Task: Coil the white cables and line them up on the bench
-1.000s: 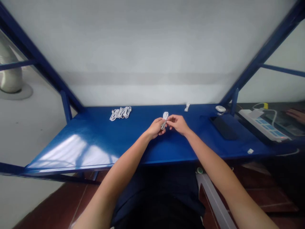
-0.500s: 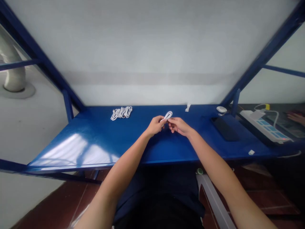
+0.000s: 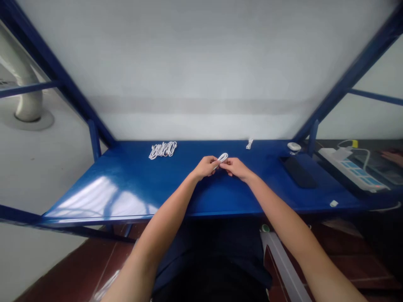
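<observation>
A white cable (image 3: 223, 157), folded into a narrow looped bundle, is held above the middle of the blue table (image 3: 176, 184). My left hand (image 3: 206, 167) pinches the bundle's lower end between thumb and fingers. From the other side my right hand (image 3: 234, 167) grips the bundle too, its thumb and fingertips pressed together at the cable; the exact part between them is too small to make out. Several coiled white cables (image 3: 163, 149) lie side by side at the back left of the table. A smaller white cable bundle (image 3: 249, 144) sits at the back right.
On the right lie a black phone (image 3: 298, 172), a round white case (image 3: 294, 146) and a small white piece (image 3: 333, 204). Beyond the table's right end is a white power strip (image 3: 354, 170) with plugged cords. Blue frame bars rise at both sides, before a pale panel (image 3: 201, 75).
My right hand has come closer to my left, its fingers closing in at the cable bundle. The whole view has shifted slightly; the things on the table stay where they lay.
</observation>
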Demonstrator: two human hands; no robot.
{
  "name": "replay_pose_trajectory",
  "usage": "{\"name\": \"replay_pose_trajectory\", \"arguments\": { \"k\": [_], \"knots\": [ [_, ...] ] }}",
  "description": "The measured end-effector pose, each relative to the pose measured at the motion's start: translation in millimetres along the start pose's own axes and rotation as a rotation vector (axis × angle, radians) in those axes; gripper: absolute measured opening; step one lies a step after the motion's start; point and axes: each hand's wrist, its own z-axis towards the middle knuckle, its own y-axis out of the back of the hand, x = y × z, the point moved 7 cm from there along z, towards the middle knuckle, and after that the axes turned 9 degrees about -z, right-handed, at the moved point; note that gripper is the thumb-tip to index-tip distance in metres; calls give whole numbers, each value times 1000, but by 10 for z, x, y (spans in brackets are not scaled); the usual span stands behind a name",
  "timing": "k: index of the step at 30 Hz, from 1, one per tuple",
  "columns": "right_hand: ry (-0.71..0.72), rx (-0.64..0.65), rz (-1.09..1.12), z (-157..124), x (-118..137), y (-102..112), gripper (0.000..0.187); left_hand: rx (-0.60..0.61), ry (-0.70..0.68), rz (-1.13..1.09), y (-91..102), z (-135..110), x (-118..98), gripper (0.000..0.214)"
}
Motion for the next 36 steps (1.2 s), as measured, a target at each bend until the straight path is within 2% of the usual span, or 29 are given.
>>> {"name": "replay_pose_trajectory", "arguments": {
  "k": [4, 7, 9, 11, 13, 16, 19, 22, 25, 29, 33, 36],
  "knots": [
    [73, 3, 80, 2, 52, 89, 38, 115, 82, 22, 33, -34, 14, 22],
    [113, 11, -14, 29, 37, 108, 30, 198, 88, 26, 60, -42, 13, 17],
    [117, -63, -97, 67, -5, 144, 25, 148, 37, 30, 139, -7, -2, 15],
    [134, -176, -180, 112, -33, 192, 23, 28, -61, 126, 253, 38, -31, 19],
    [169, -269, -282, 159, -33, 215, 19, -94, -184, 329, 338, 60, -79, 20],
    [220, -337, -466, 237, 3, 195, 11, -185, -301, 671, 351, 59, -109, 18],
    [253, -346, -640, 296, 57, 138, 12, -221, -291, 873, 348, 68, -66, 21],
    [279, -340, -743, 313, 96, 82, 14, -248, -283, 924, 368, 81, -38, 26],
    [292, -343, -734, 299, 89, 90, 14, -242, -272, 931, 398, 91, -18, 32],
    [255, -377, -751, 248, 12, 268, 37, -208, -170, 979, 500, 84, 28, 58],
    [71, -232, -921, 222, -145, 418, 68, -188, 47, 1069, 669, 56, 116, 85],
    [-52, -117, -1014, 194, -212, 431, 86, -158, 145, 1117, 722, 40, 156, 94]
  ]
}}
